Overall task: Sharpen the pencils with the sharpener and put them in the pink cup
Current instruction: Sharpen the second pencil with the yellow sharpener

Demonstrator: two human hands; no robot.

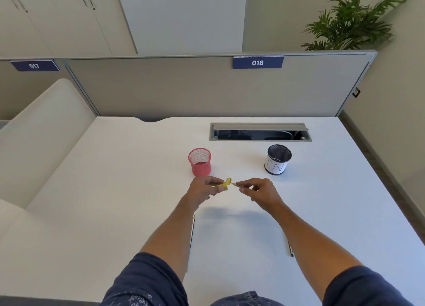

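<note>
My left hand (203, 188) grips a small yellow sharpener (226, 183) above the white desk (138, 190). My right hand (258, 189) pinches a pencil (236, 185) whose tip points into the sharpener. The pink mesh cup (200, 162) stands just behind my left hand and looks empty. Two more pencils lie on the desk: one (192, 232) beside my left forearm, another (290, 249) partly hidden under my right forearm.
A black mesh cup with a white paper label (277, 159) stands to the right of the pink cup. Behind both is an open cable hatch (259, 132) in the desk. A grey partition (207, 87) closes off the far edge.
</note>
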